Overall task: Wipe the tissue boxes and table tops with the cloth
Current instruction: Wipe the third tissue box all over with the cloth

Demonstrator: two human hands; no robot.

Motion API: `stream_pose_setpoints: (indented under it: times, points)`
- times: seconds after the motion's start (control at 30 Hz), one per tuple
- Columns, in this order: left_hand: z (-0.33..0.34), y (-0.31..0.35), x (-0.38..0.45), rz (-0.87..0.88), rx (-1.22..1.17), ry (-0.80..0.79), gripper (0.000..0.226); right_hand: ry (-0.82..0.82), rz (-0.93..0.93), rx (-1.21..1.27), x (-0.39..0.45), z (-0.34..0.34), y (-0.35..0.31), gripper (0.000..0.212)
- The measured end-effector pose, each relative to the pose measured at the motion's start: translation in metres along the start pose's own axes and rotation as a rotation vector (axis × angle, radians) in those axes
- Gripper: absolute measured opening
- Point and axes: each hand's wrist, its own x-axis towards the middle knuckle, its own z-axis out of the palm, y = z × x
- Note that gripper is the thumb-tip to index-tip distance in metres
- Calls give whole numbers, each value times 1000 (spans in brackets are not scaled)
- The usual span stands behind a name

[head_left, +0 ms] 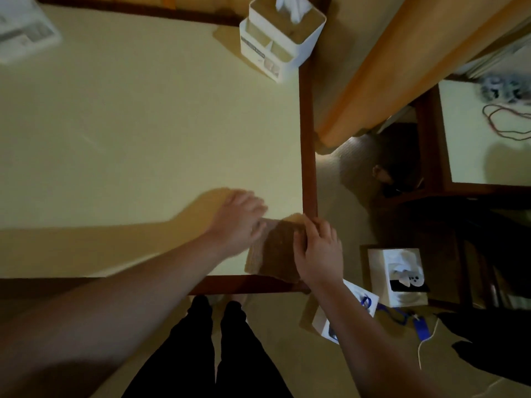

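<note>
While left hand (240, 218) fingers press cloth (277, 248) flat, right hand (319, 251) fingers grip its edge.

Pretty dim room, beige carpet floor (339, 173) all around. Orange-tan curtain (382, 67) hangs off the bench's right edge, second dark-framed table (431, 145) beyond it.

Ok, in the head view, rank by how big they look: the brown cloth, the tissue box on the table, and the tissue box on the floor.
1. Tissue box on the table, largest.
2. Brown cloth and tissue box on the floor look similar; hands cover part of the cloth, so no ranking.
</note>
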Motion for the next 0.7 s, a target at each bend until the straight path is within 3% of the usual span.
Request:
stream_pose_setpoints:
  times: [0.07,0.2,0.3,0.37,0.43,0.6,0.7]
  points:
    - [14,16,-18,11,18,-49,37,-69,-2,3,0,0,1,47]
    - [13,42,-17,-149,-54,-145,27,-219,13,47,10,-12,-9,27]
    - [1,49,-6,-270,-109,-257,24,-306,19,15,19,-25,-16,25]
    - [-8,48,-6,-325,-147,-312,10,-337,22,8,20,-34,-22,20]
    - [-23,46,-10,-326,-240,-343,26,-353,-2,-1,17,-42,-29,25]
    - [-71,37,-41,-348,-447,-167,20,-288,-136,42,17,-69,-55,17]
    - [-105,28,-74,-405,-445,-16,12,-301,-264,34,17,-84,-89,16]
